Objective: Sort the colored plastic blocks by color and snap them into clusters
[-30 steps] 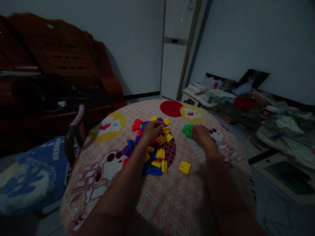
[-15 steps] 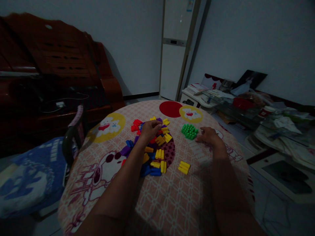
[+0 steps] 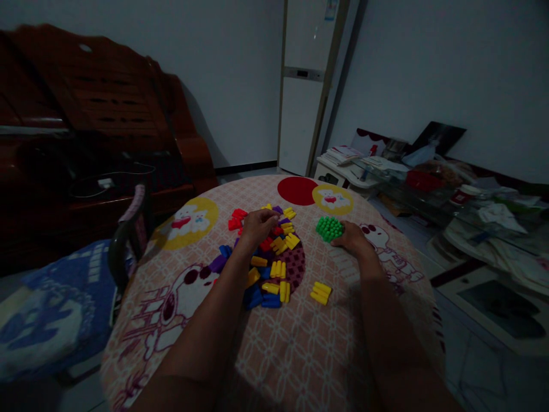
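At the far left is a wooden sofa, with a chair and its blue cover on its near side. The round bench wears a patterned cloth. At the left of its loose pile lie a purple piece and, farther off, red pieces. The left hand is over the far part of the pile, its grip nearly closed, fingers bent and tips close to the thumb; whether it has hold of a piece, I cannot tell. Nearer than this hand are blue pieces, and yellow pieces lie along the pile's right side. Right of the pile, a yellow block lies apart on the near side. Farther off, the green cluster sits on the cloth, well apart from the pile. The right hand is at its right edge, grip partly open, thumb on the near side and fingers on the far side. Beyond the bench at the far right, papers and a cup sit among clutter
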The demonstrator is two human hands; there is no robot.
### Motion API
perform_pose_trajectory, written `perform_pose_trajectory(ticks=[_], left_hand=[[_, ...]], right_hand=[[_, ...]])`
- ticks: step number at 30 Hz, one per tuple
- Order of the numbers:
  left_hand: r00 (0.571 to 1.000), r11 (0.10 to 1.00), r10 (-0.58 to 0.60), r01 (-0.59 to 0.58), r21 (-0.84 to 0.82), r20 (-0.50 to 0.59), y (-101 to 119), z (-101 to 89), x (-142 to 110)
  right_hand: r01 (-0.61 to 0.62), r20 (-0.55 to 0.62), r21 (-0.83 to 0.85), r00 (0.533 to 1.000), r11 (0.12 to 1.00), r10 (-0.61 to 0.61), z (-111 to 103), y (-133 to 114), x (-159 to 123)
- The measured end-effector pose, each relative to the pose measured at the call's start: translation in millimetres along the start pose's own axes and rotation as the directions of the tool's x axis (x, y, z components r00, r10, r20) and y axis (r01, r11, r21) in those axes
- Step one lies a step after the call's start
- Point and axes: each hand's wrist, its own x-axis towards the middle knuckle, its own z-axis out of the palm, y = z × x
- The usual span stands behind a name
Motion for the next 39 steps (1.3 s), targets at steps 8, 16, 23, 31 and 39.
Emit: perform_pose_trajectory(ticks=[8,16,23,31,39], left_hand=[[0.997,0.993,-0.082,0.081,-0.087,-0.004,0.7,-3.6,0.3],[0.993,0.981,-0.094,0.080,-0.176,-0.070,-4.9,-16.9,3.4],[0.992,0.975,-0.099,0.082,-0.204,-0.073,-6.5,-17.4,4.2],[0.993,0.979,-0.090,0.073,-0.190,-0.082,-1.8,-22.2,2.0],[0.957,0.992,-0.108,0.120,0.027,-0.271,-20.7,-55.0,7.3]], right_hand=[[-0.032,-0.034,0.012,0.999,0.999,0.033,4.2,7.3,3.1],[-0.060,-0.001,0.037,0.998,0.998,0.060,1.9,10.0,4.8],[-0.091,0.013,0.063,0.996,0.994,0.090,0.3,7.1,4.1],[-0.075,0.020,0.077,0.997,0.994,0.074,2.4,5.0,2.9],[-0.028,-0.145,-0.024,0.989,0.999,0.024,-11.9,6.1,1.9]])
